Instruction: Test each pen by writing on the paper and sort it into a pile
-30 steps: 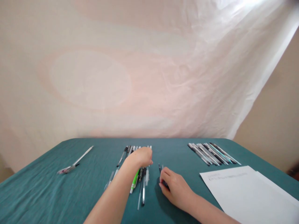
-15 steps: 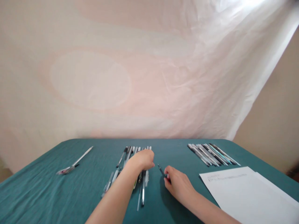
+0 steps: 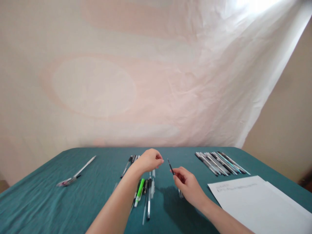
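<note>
White paper (image 3: 255, 208) with unreadable writing (image 3: 236, 187), dark pen (image 3: 171, 166) in right hand (image 3: 188, 184).

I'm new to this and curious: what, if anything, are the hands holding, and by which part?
The right hand grips a pen below its raised tip; whether the left hand holds anything cannot be told.

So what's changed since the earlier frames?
The right hand rose, lifting the dark-tipped pen it already held; the left hand rose too, edging right. Whether it grips anything is unclear. The row of pens and white paper stayed put.
</note>
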The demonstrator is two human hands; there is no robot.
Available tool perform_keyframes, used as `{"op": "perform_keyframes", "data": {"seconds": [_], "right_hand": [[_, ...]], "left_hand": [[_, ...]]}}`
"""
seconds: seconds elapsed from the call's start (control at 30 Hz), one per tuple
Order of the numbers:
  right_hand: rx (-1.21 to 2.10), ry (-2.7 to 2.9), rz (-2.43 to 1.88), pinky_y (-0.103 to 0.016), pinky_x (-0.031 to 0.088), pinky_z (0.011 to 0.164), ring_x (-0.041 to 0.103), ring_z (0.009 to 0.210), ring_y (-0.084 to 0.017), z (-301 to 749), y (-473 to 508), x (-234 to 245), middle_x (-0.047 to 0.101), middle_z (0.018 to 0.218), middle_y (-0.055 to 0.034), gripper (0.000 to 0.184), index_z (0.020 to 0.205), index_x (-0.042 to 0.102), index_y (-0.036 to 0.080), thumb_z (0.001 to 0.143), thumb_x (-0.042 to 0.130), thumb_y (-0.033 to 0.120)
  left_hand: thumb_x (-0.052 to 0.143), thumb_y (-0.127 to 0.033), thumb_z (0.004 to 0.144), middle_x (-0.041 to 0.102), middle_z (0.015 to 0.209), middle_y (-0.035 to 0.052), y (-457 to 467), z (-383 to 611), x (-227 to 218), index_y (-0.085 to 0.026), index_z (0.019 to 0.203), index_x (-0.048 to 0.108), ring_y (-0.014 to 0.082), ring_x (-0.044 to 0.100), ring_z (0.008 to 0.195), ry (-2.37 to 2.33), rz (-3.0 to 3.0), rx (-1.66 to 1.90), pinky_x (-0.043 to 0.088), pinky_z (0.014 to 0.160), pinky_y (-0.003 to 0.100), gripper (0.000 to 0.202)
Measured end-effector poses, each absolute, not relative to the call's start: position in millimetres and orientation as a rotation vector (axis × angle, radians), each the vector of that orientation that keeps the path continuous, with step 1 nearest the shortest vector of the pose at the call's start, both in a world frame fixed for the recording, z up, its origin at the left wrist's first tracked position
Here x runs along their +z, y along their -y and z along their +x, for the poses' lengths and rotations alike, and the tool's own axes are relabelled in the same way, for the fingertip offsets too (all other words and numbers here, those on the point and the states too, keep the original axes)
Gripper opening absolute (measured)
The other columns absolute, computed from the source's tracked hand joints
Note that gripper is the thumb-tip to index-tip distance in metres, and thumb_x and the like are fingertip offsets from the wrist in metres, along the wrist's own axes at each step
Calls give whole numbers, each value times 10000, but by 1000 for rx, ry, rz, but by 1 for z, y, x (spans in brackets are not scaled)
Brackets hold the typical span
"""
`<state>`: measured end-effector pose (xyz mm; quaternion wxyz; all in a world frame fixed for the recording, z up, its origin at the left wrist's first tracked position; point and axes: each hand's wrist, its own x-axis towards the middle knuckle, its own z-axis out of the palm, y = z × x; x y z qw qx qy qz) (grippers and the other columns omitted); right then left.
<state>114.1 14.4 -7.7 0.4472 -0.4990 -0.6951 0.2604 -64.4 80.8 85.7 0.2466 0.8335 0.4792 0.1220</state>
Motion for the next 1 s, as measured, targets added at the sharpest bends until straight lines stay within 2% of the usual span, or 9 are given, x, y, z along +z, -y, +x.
{"op": "perform_keyframes", "data": {"seconds": [0.1,0.17,0.33,0.47,0.67,0.9,1.0], "right_hand": [[645,1652,-1144,-214,383,539,473,613,-112,112,-10,4,490,753,-7,238,977,597,159,847,440,282],[649,1633,-1114,-216,376,529,468,611,-112,112,-7,10,490,764,-10,240,975,594,163,852,443,304],[626,1613,-1083,-216,367,515,455,595,-104,115,-2,21,487,774,-10,232,959,587,167,862,447,324],[655,1601,-1072,-208,364,470,436,542,-83,121,2,27,475,784,-6,236,962,573,173,866,444,347],[711,1578,-1111,-198,388,460,445,537,-82,133,17,29,478,778,-10,248,920,556,175,859,449,390],[1004,1497,-1200,-192,349,429,418,436,-78,152,42,23,431,532,57,308,814,514,186,878,392,461],[1079,1506,-1197,-193,328,427,389,399,-71,159,49,21,423,482,67,338,810,510,181,890,357,471]], "left_hand": [[456,-353,804,691,802,53,-76,-61,93,-130,1028,622,150,621,700,-1169,2180,436,416,552,197,357],[474,-392,801,681,851,50,-72,-56,96,-145,1082,600,139,606,718,-1043,2056,533,410,560,192,396],[657,-414,679,647,769,41,-66,-43,93,-112,879,676,95,512,618,-760,1630,775,384,573,193,362],[721,-399,629,639,772,36,-63,-33,87,-113,790,683,83,489,611,-641,1460,859,384,607,203,331],[756,-384,597,646,775,40,-54,-17,80,-110,763,691,79,484,602,-590,1325,844,384,624,216,326],[778,-361,580,626,748,38,-32,9,72,-97,745,691,60,472,554,-476,1103,760,377,566,199,324],[779,-375,572,586,650,15,-25,18,65,-89,740,680,65,475,522,-447,1024,722,379,530,196,346]]}}
